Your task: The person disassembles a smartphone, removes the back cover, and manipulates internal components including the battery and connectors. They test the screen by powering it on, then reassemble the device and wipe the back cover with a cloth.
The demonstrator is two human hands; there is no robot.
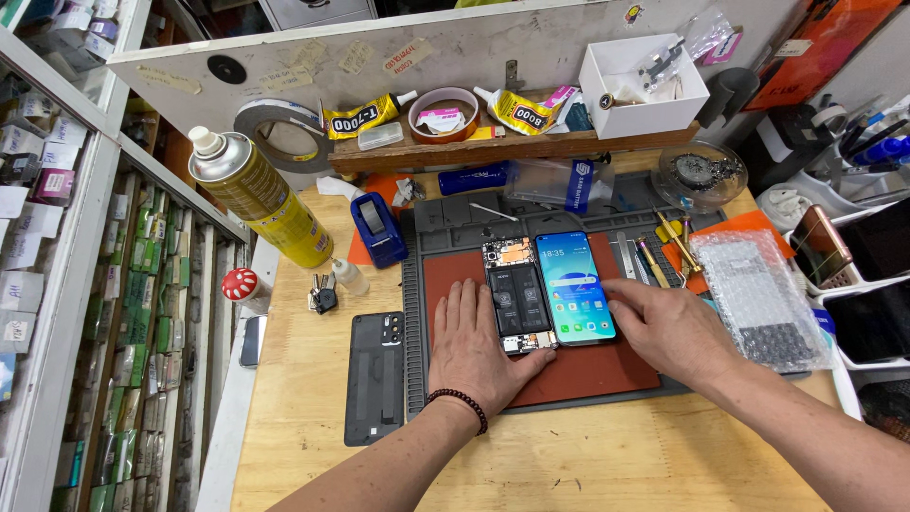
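my left hand [474, 346] lies flat, gripping nothing, beside the opened phone body [517, 296], my right hand [668, 327] open with fingertips on the lit screen [574, 286]; a careless nudge could strain whatever joins them.

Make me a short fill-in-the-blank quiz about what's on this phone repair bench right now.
1. The left hand lies flat on the ____ mat.
2. The right hand touches the screen, which is ____.
3. The opened phone lies ____ of the screen.
4. The black back cover lies on the ____ benchtop.

Missing words: red; lit; left; wooden
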